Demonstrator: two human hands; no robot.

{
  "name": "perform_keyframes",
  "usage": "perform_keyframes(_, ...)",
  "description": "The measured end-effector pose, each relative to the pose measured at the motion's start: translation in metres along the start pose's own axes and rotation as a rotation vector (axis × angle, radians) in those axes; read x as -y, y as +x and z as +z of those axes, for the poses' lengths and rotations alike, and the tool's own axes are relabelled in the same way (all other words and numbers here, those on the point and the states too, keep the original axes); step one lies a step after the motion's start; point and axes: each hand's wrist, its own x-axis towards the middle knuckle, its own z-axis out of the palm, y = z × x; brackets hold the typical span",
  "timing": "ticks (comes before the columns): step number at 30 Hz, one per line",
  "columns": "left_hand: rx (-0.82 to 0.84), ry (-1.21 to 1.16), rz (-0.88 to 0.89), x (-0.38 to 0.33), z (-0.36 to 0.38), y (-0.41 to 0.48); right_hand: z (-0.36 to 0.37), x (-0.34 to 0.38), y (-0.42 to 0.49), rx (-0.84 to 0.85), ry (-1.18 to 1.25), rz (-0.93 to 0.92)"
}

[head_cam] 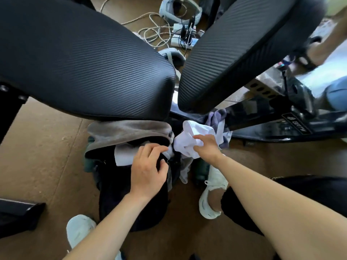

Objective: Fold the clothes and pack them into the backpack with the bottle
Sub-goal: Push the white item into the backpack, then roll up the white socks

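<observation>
A black backpack (131, 207) stands on the floor between my feet, its top open. My left hand (148, 169) grips the rim of the opening, over a pale folded cloth (124, 156) tucked inside. A grey garment (129, 132) lies across the far side of the opening. My right hand (206, 147) clutches a crumpled white garment (189, 139) just right of the opening. A purple-grey garment (216, 119) lies behind it. A dark green bottle (201, 171) stands beside the pack, partly hidden under the white cloth.
Two black ribbed chair seats (90, 59) (234, 53) hang over the far side. A black chair base (262, 117) runs to the right. Cables and white power strips (180, 34) lie on the brown floor beyond. My white shoes (214, 194) (80, 231) flank the backpack.
</observation>
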Motion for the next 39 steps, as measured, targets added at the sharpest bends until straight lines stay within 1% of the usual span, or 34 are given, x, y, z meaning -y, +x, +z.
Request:
perform_keyframes(3, 0.183, -0.046, -0.077, -0.004, 0.03, 0.003, 0.004, -0.016, 0.023, 0.149, -0.248, 0.034)
perform_keyframes(5, 0.306, -0.098, -0.137, -0.007, 0.052, 0.011, 0.009, -0.019, 0.033, 0.132, -0.294, -0.015)
perform_keyframes(6, 0.362, -0.121, -0.16, -0.008, 0.063, 0.016, 0.009, -0.02, 0.036, 0.087, -0.242, -0.02)
perform_keyframes(7, 0.408, -0.136, -0.185, -0.009, 0.073, 0.021, 0.008, -0.021, 0.039, 0.018, -0.121, 0.005)
perform_keyframes(10, 0.494, -0.165, -0.284, -0.011, 0.1, 0.037, -0.003, -0.023, 0.035, -0.234, 0.344, 0.231)
perform_keyframes(11, 0.512, -0.169, -0.309, -0.012, 0.107, 0.042, -0.01, -0.022, 0.033, -0.309, 0.454, 0.284)
perform_keyframes(12, 0.522, -0.175, -0.326, -0.015, 0.112, 0.047, -0.02, -0.019, 0.03, -0.336, 0.544, 0.321)
perform_keyframes(14, 0.511, -0.204, -0.354, -0.02, 0.118, 0.058, -0.039, -0.013, 0.028, -0.313, 0.712, 0.361)
perform_keyframes(17, 0.531, -0.226, -0.47, -0.024, 0.113, 0.063, -0.056, -0.004, 0.027, -0.189, 0.906, 0.411)
perform_keyframes(19, 0.532, -0.289, -0.499, -0.02, 0.11, 0.061, -0.061, 0.006, 0.022, -0.07, 0.894, 0.337)
perform_keyframes(23, 0.461, -0.481, -0.493, -0.021, 0.088, 0.056, -0.077, 0.047, -0.008, 0.269, 0.551, 0.14)
perform_keyframes(25, 0.454, -0.562, -0.478, -0.024, 0.076, 0.05, -0.088, 0.069, -0.029, 0.362, 0.417, 0.016)
perform_keyframes(27, 0.444, -0.614, -0.467, -0.029, 0.061, 0.045, -0.1, 0.086, -0.053, 0.402, 0.302, -0.093)
perform_keyframes(29, 0.422, -0.737, -0.478, -0.035, 0.042, 0.039, -0.111, 0.097, -0.077, 0.38, 0.352, -0.163)
perform_keyframes(31, 0.388, -0.851, -0.549, -0.051, 0.012, 0.039, -0.121, 0.104, -0.097, 0.304, 0.494, -0.225)
perform_keyframes(33, 0.32, -0.922, -0.621, -0.067, -0.018, 0.039, -0.127, 0.107, -0.114, 0.272, 0.621, -0.273)
perform_keyframes(36, 0.231, -0.994, -0.699, -0.086, -0.06, 0.037, -0.128, 0.105, -0.137, 0.302, 0.705, -0.338)
perform_keyframes(39, 0.228, -1.072, -0.72, -0.098, -0.105, 0.032, -0.12, 0.101, -0.163, 0.382, 0.673, -0.384)
